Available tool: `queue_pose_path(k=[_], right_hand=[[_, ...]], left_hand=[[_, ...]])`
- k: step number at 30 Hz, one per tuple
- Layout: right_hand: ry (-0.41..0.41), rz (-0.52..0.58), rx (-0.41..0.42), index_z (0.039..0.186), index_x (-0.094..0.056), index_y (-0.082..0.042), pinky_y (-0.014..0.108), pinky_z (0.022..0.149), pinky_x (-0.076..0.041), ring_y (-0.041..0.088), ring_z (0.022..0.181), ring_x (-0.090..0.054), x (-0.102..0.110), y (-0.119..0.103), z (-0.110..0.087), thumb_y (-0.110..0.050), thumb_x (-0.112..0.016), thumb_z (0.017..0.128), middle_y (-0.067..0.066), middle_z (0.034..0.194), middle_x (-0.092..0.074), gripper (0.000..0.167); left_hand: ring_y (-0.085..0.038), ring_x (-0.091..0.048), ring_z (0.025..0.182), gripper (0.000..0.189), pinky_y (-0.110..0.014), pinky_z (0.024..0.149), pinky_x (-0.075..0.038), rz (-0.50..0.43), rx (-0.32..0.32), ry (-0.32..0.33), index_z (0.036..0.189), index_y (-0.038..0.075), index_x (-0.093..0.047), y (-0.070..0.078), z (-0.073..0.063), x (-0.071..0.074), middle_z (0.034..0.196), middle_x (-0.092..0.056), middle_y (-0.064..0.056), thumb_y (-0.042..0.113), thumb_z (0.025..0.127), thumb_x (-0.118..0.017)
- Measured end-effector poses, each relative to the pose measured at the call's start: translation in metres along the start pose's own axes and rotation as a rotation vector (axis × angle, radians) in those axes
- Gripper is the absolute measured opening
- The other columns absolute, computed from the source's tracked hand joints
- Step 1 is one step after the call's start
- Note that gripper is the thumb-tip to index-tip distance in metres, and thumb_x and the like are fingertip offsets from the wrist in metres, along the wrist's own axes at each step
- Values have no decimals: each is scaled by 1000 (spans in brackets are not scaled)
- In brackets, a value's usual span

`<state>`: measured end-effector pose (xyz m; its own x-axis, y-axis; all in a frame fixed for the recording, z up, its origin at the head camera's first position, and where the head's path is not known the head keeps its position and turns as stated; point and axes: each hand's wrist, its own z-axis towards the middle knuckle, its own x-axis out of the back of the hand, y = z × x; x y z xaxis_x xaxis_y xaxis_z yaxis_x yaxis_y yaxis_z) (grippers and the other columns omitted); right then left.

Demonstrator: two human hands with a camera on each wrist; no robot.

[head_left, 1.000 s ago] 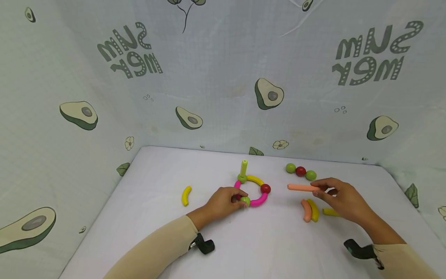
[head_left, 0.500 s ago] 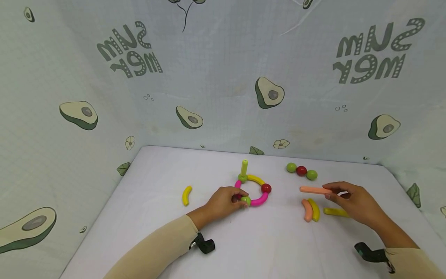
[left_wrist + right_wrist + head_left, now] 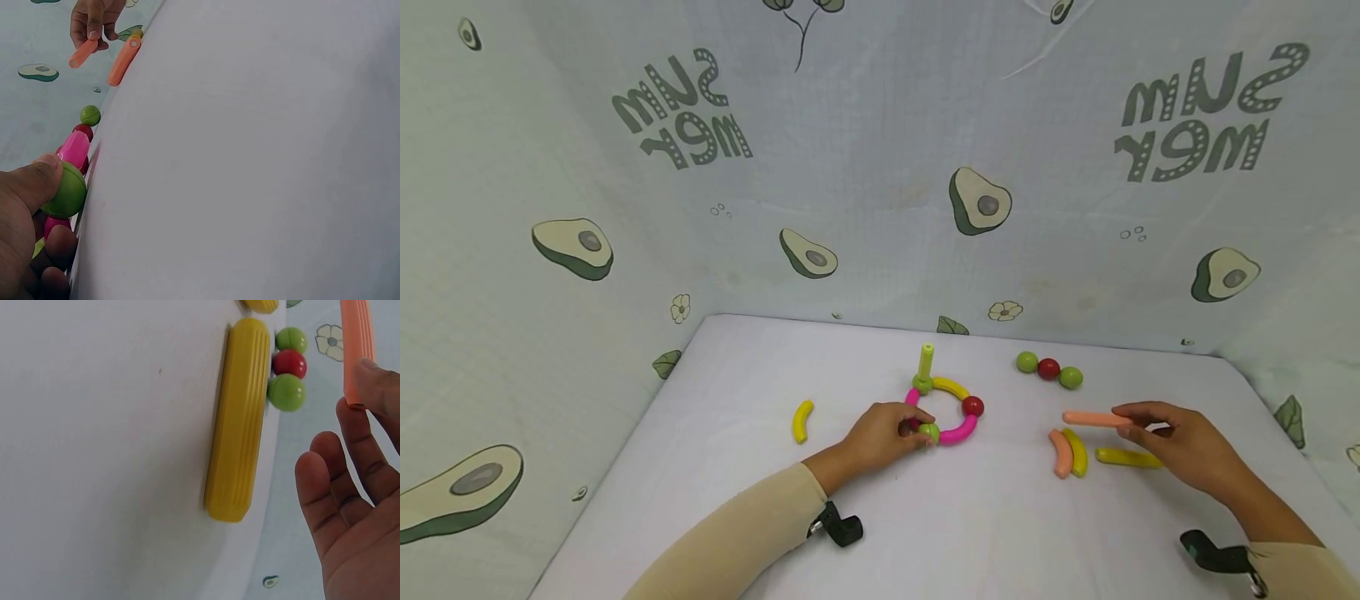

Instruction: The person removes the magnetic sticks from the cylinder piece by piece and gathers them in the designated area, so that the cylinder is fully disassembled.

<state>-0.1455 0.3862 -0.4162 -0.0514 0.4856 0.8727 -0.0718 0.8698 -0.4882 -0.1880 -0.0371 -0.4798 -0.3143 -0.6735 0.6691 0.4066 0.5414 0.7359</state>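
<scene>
Near the middle of the table, my left hand (image 3: 880, 437) grips a green ball (image 3: 67, 192) with thumb and fingers. That ball belongs to a ring of toy pieces: curved pink rods (image 3: 958, 433), a curved yellow rod (image 3: 951, 387), a red ball (image 3: 972, 406) and another green ball (image 3: 922, 384). From the far green ball a lime straight rod (image 3: 926, 360) sticks out. On the right, my right hand (image 3: 1187, 442) pinches one end of a straight orange rod (image 3: 1092, 419), held above the table. My left fingers hide part of the ring's near left side.
Below the right hand lie a curved orange rod (image 3: 1061, 452), a curved yellow rod (image 3: 1077, 452) and a straight yellow rod (image 3: 239, 422). Behind them, two green balls and a red ball (image 3: 1048, 369) form a row. Another curved yellow rod (image 3: 802, 421) lies at left.
My right hand has moved right and slightly toward me with the orange rod, uncovering more of the straight yellow rod. The left hand stays on the green ball.
</scene>
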Motion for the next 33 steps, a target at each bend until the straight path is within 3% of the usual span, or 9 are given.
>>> queue_pose_path(k=[13, 17, 20, 33], right_hand=[[-37, -20, -26, 129, -67, 1, 16, 69, -48, 37, 103, -61, 7, 20, -3, -32, -70, 100, 22, 118, -68, 44], [-39, -29, -40, 128, -66, 3, 40, 82, -57, 40, 104, -60, 7, 26, -4, -30, -69, 100, 26, 119, -66, 44], [-47, -39, -55, 129, -65, 4, 60, 85, -53, 44, 105, -59, 7, 32, -5, -28, -69, 100, 29, 121, -64, 44], [-65, -78, -69, 129, -64, 5, 61, 79, -51, 46, 104, -59, 8, 44, -6, -30, -66, 102, 30, 120, -64, 44]], left_hand=[[-3, -52, 73, 28, -19, 64, -47, 0, -5, 1, 116, 17, -78, 1, -2, 1, 84, -62, 16, 25, 90, -82], [-3, -51, 72, 28, -19, 64, -47, -1, -7, 1, 116, 17, -78, 2, -2, 1, 84, -62, 16, 25, 90, -82], [-3, -51, 72, 28, -19, 64, -47, 1, -8, 2, 116, 17, -78, 2, -2, 1, 83, -62, 16, 25, 90, -82], [-4, -51, 71, 28, -19, 63, -46, 8, -8, 0, 116, 17, -78, 2, 0, 1, 81, -60, 15, 27, 90, -82]])
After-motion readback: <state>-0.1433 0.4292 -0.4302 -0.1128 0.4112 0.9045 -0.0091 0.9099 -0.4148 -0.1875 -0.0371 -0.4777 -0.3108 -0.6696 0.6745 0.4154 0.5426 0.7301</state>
